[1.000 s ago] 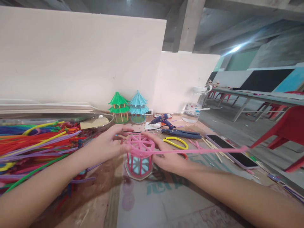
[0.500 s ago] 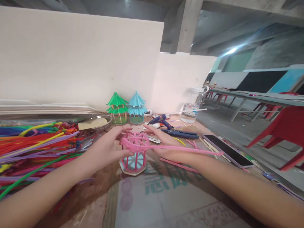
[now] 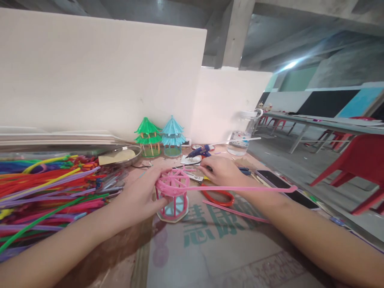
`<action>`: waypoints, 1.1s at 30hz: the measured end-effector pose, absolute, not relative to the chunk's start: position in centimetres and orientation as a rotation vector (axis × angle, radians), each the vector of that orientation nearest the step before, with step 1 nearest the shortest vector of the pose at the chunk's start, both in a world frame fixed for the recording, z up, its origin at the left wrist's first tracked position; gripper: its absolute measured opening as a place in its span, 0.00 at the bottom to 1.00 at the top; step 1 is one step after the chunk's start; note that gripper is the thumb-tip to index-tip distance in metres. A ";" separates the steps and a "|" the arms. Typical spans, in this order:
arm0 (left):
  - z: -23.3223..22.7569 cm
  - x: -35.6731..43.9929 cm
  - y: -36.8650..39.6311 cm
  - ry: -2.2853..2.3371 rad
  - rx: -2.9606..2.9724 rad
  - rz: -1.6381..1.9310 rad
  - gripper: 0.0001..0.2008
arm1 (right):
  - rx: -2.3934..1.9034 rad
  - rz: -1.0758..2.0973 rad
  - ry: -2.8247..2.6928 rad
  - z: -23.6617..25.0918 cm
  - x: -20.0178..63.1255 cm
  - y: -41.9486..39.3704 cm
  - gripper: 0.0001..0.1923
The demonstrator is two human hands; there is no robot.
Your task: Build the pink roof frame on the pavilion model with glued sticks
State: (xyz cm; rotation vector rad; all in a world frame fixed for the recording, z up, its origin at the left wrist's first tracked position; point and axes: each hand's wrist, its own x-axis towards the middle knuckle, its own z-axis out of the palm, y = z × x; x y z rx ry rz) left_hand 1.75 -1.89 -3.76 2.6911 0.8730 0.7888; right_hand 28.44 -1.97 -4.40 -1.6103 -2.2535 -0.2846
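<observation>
My left hand [image 3: 150, 192] grips a small pink pavilion frame [image 3: 173, 186] from its left side, thumb low and fingers at the top. The frame stands on an octagonal pale blue base [image 3: 174, 210]. A long pink pipe cleaner [image 3: 240, 188] runs from its upper ring to the right, across my right forearm. My right hand [image 3: 222, 171] is curled over a long dark blue tool [image 3: 245, 171], mostly hidden beneath it. Orange-handled scissors [image 3: 217, 196] lie just below that hand. The blue glue gun [image 3: 198, 152] rests behind it.
Bundles of coloured pipe cleaners [image 3: 45, 188] cover the left side. Green [image 3: 147, 136] and light blue [image 3: 173, 136] model pavilions stand at the back, beside a metal dish [image 3: 126, 158]. A water jug [image 3: 240, 136] stands back right, a phone [image 3: 279, 186] nearer.
My right hand has moved back and right, from beside the pink frame onto the dark blue tool, uncovering the scissors' orange handles. The frame has shifted slightly right with my left hand.
</observation>
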 end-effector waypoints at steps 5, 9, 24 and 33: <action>-7.1 1.7 -1.1 1.002 2.435 0.970 0.37 | -1.743 -0.285 -2.177 -4.1 30.1 -1.3 0.14; -9.4 1.6 -1.1 1.016 2.268 1.022 0.42 | -1.799 -0.186 -2.110 -4.1 31.7 -0.6 0.22; -9.8 2.2 -0.3 0.930 2.337 1.001 0.33 | -1.705 0.348 -1.958 -3.1 34.1 0.6 0.15; -8.9 1.9 -0.4 0.904 2.476 1.026 0.29 | -1.089 0.585 -2.054 0.0 28.5 -4.8 0.16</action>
